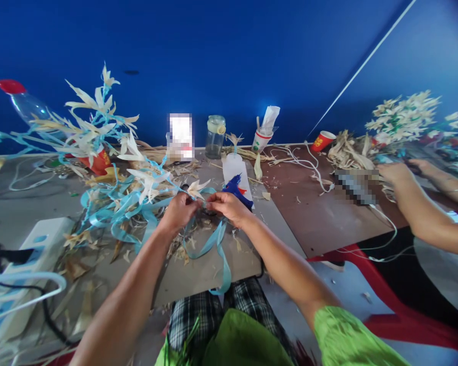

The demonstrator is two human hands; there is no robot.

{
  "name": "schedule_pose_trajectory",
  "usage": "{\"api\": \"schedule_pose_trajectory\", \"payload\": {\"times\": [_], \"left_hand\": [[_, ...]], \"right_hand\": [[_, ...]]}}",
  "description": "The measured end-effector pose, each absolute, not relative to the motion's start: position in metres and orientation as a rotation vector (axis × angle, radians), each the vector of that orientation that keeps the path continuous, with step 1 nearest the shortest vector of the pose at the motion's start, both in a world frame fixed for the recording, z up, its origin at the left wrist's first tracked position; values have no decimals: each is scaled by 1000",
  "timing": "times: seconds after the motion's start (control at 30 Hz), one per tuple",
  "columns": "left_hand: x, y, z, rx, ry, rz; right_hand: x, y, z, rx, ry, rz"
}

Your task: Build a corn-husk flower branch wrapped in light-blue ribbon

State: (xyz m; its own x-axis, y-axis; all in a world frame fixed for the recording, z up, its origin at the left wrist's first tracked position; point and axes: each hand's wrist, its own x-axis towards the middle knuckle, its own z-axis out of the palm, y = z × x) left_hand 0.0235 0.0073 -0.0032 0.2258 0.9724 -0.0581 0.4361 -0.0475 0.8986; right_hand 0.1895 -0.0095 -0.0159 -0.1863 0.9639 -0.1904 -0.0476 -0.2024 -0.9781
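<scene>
Above the table's front part, my left hand (180,209) is closed in a pinch at the base of a pale husk flower (197,188), on a stem wrapped in light blue ribbon. My right hand (231,206) pinches close beside it, fingertips nearly meeting the left ones. Between them the light blue ribbon (226,264) runs out and hangs in a loop over the table's edge. More cream husk flowers (149,184) sit along the stem to the left. Exactly what lies between the fingertips is partly hidden.
A dark blue cloth-like piece (238,190) lies by my right hand. Behind stand a glass jar (215,140) and a white cup (261,142). At left are a power strip (48,241) and ribbon-wrapped branches (99,122). A co-worker's hands (395,172) work at right.
</scene>
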Motion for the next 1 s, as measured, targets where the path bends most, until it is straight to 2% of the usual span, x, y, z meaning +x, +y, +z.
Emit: {"api": "schedule_pose_trajectory", "payload": {"times": [0.23, 0.7, 0.8, 0.9, 1.0], "left_hand": [[24, 8, -7, 1698, 1350, 842], [21, 9, -5, 1713, 1434, 957], [18, 12, -8, 1718, 1440, 992], [16, 16, -15, 1633, 1402, 1008], [17, 17, -21, 1554, 1289, 1023]], "right_hand": [[190, -10, -12, -1191, -1134, 1633], [187, -8, -12, -1175, -1101, 1634], [192, -10, -7, -1258, -1345, 1455], [208, -13, 4, -1391, -1635, 1002], [231, -14, 15, -1597, -1663, 648]]}}
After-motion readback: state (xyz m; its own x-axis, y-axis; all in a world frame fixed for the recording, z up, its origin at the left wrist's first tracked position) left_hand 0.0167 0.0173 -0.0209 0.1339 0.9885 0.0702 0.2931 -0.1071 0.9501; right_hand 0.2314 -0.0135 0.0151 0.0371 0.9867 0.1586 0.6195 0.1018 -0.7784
